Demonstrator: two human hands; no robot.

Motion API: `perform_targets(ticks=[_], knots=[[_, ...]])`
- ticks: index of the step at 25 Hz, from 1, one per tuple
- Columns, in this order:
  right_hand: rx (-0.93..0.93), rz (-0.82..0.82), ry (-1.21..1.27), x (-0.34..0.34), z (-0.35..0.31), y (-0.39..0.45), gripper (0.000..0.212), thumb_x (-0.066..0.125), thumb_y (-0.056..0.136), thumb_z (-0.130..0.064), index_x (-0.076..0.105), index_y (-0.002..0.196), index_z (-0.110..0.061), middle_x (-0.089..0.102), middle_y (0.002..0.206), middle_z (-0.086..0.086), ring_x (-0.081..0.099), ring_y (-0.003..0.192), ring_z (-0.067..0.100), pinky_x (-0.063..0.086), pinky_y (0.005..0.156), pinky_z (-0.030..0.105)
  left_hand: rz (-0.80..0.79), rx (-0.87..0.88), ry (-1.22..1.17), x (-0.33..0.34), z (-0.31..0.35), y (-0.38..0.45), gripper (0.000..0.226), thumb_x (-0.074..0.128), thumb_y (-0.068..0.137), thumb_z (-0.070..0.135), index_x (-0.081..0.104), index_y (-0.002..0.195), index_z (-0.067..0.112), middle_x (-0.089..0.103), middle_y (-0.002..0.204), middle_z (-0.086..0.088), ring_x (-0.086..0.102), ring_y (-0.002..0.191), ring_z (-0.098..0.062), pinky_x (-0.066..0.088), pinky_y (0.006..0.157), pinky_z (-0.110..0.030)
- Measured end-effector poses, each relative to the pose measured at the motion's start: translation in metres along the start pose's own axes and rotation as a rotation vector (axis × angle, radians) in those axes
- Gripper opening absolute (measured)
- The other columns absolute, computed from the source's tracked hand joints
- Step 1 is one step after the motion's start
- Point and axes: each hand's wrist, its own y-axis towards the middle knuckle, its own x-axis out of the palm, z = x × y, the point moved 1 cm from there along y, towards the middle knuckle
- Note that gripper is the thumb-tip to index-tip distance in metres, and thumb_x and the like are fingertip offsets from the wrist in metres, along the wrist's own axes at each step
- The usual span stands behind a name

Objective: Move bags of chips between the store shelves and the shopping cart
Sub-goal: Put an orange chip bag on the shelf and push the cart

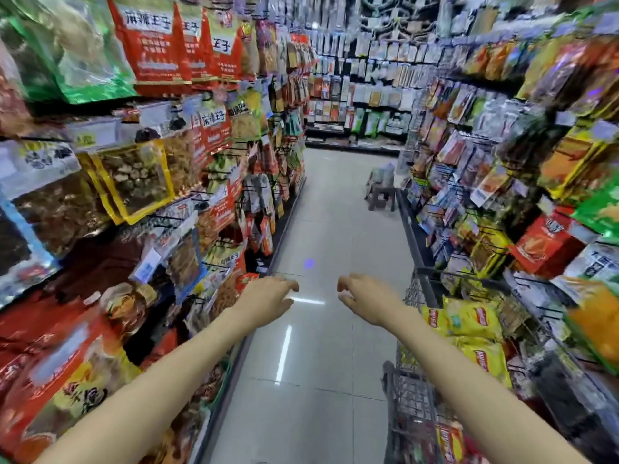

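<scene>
Yellow chip bags (470, 318) lie in the wire shopping cart (410, 390), beside packed snack shelves (522, 169).

1. The tiled floor (321, 202) of the aisle lies open down the middle, from the near edge to the far shelf wall (361, 78).
2. Both hands, left hand (268, 301) and right hand (363, 296), hang over this open strip, holding nothing, with free air between them.
3. The left shelves (134, 182) crowd the floor's left edge with hanging packets.
4. The shopping cart (415, 390), holding yellow chip bags (472, 318), blocks the near right edge, tight against the right shelves (502, 169).
5. A small stool (380, 192) stands by the far right edge.
</scene>
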Motion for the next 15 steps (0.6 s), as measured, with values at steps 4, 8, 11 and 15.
perform_targets(ticks=[4, 8, 11, 15], knots=[[0.133, 0.033, 0.068, -0.003, 0.039, 0.078, 0.025, 0.042, 0.099, -0.027, 0.057, 0.115, -0.016, 0.059, 0.116, 0.006, 0.054, 0.108, 0.029, 0.043, 0.076, 0.034, -0.017, 0.118, -0.011, 0.009, -0.029, 0.099, 0.035, 0.05, 0.097, 0.035, 0.053, 0.131, 0.03, 0.059, 0.128, 0.005, 0.058, 0.115, -0.02, 0.047, 0.085, -0.034], [0.291, 0.044, 0.104, 0.015, 0.074, 0.114, 0.026, 0.042, 0.1, -0.03, 0.056, 0.118, -0.018, 0.059, 0.119, 0.005, 0.054, 0.109, 0.028, 0.041, 0.077, 0.036, -0.106, 0.239, -0.033, 0.036, -0.037, 0.188, 0.034, 0.049, 0.097, 0.032, 0.053, 0.131, 0.029, 0.059, 0.127, 0.004, 0.057, 0.117, -0.023, 0.049, 0.088, -0.036], [0.413, -0.003, 0.097, 0.04, 0.114, 0.107, 0.025, 0.045, 0.098, -0.029, 0.058, 0.116, -0.017, 0.061, 0.117, 0.006, 0.057, 0.11, 0.028, 0.044, 0.082, 0.036, -0.204, 0.341, -0.022, 0.061, -0.018, 0.234, 0.034, 0.048, 0.098, 0.035, 0.052, 0.131, 0.03, 0.058, 0.126, 0.005, 0.056, 0.117, -0.023, 0.049, 0.089, -0.037], [0.637, -0.023, 0.174, 0.071, 0.179, 0.085, 0.023, 0.048, 0.096, -0.03, 0.059, 0.112, -0.017, 0.064, 0.114, 0.005, 0.06, 0.104, 0.028, 0.048, 0.08, 0.038, -0.295, 0.502, -0.026, 0.092, 0.03, 0.298, 0.034, 0.048, 0.099, 0.034, 0.05, 0.132, 0.028, 0.057, 0.13, 0.004, 0.055, 0.119, -0.023, 0.048, 0.091, -0.037]])
